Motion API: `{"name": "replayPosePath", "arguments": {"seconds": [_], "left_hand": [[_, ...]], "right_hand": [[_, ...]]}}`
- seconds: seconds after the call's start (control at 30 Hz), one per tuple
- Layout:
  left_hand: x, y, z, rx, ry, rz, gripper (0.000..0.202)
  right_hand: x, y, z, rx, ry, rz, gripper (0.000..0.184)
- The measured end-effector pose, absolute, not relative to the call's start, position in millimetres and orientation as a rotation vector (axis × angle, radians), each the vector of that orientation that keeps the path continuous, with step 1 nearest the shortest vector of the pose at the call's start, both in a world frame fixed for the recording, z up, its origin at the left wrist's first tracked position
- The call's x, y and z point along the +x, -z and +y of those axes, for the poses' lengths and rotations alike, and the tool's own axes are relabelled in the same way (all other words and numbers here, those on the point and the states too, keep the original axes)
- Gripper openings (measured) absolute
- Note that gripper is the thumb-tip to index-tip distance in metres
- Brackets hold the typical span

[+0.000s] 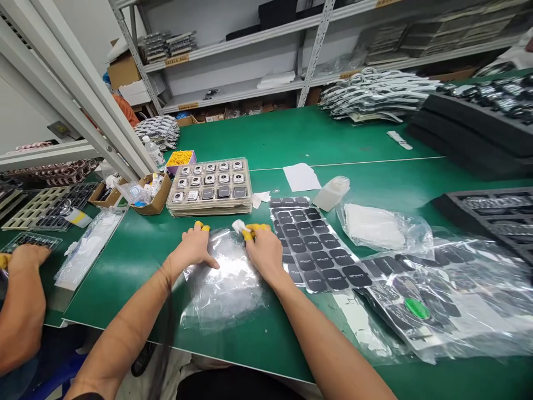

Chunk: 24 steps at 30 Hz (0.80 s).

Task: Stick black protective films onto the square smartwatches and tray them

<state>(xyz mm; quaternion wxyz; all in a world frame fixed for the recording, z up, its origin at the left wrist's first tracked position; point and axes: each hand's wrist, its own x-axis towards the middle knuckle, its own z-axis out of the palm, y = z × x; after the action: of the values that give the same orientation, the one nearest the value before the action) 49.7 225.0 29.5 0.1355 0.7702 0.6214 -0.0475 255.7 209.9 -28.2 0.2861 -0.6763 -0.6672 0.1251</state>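
Observation:
A stack of transparent plastic sheets [227,300] lies on the green table before me, glare across its middle. My left hand [195,247] rests on the stack's left edge, thumb spread away from the fingers, with yellow finger cots on some fingertips. At the upper right of the sheets, my right hand [266,253], also in yellow finger cots, pinches a small crumpled white wipe [239,226]. Right beside that hand lies a sheet of dark square stickers [306,243]. Beyond the left hand stands a stack of plastic trays [208,210] holding square watch cases.
A translucent bottle [332,193], white paper [302,177] and a bag of white wipes [372,226] lie beyond the stickers. Plastic-wrapped sheets [453,305] and black foam trays [478,216] occupy the right. A cardboard box [155,197] stands left; a co-worker's arm [27,294] is at far left.

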Motion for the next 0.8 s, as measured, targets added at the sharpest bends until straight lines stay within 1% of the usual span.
{"name": "replayPosePath", "arguments": {"seconds": [0.07, 0.17, 0.3, 0.37, 0.4, 0.43, 0.47, 0.53, 0.63, 0.67, 0.7, 0.77, 0.8], "left_hand": [[55.8, -36.3, 226.0, 2.245, 0.15, 1.793, 0.066], [56.9, -41.7, 219.3, 2.29, 0.143, 1.713, 0.042], [57.9, -39.1, 202.2, 2.355, 0.115, 1.604, 0.023], [62.2, -31.7, 188.4, 2.384, 0.069, 1.612, 0.007], [65.0, -26.5, 180.4, 2.396, 0.036, 1.635, 0.01], [67.9, -20.7, 172.2, 2.403, 0.001, 1.667, 0.019], [70.5, -14.6, 164.2, 2.405, -0.036, 1.704, 0.027], [73.6, -3.4, 150.6, 2.391, -0.114, 1.78, 0.034], [71.6, 8.4, 137.2, 2.349, -0.249, 1.855, 0.037], [69.4, 11.2, 133.8, 2.352, -0.347, 1.839, 0.038], [66.8, 13.7, 130.4, 2.364, -0.464, 1.798, 0.038], [61.6, 18.0, 122.7, 2.403, -0.679, 1.664, 0.035], [59.4, 19.8, 118.1, 2.432, -0.747, 1.584, 0.033]], "right_hand": [[270.6, 28.6, 214.6, -1.807, -0.289, -1.708, 0.04], [290.8, 28.4, 210.7, -1.779, -0.281, -1.688, 0.06], [293.8, 28.4, 204.2, -1.589, -0.478, -2.072, 0.081], [288.1, 26.7, 204.1, -1.475, -0.543, -2.28, 0.102], [285.2, 25.0, 204.0, -1.433, -0.551, -2.346, 0.111], [282.8, 22.8, 203.4, -1.402, -0.558, -2.377, 0.116], [281.1, 20.0, 202.2, -1.385, -0.572, -2.375, 0.117], [279.1, 12.9, 197.3, -1.361, -0.633, -2.332, 0.109], [277.2, 0.6, 187.1, -1.409, -0.72, -2.282, 0.095], [276.4, -3.2, 183.7, -1.438, -0.721, -2.304, 0.085], [275.6, -6.5, 180.4, -1.463, -0.715, -2.342, 0.069], [274.8, -10.3, 173.5, -1.496, -0.693, -2.423, 0.028], [275.1, -10.1, 169.5, -1.495, -0.677, -2.459, 0.012]]}}
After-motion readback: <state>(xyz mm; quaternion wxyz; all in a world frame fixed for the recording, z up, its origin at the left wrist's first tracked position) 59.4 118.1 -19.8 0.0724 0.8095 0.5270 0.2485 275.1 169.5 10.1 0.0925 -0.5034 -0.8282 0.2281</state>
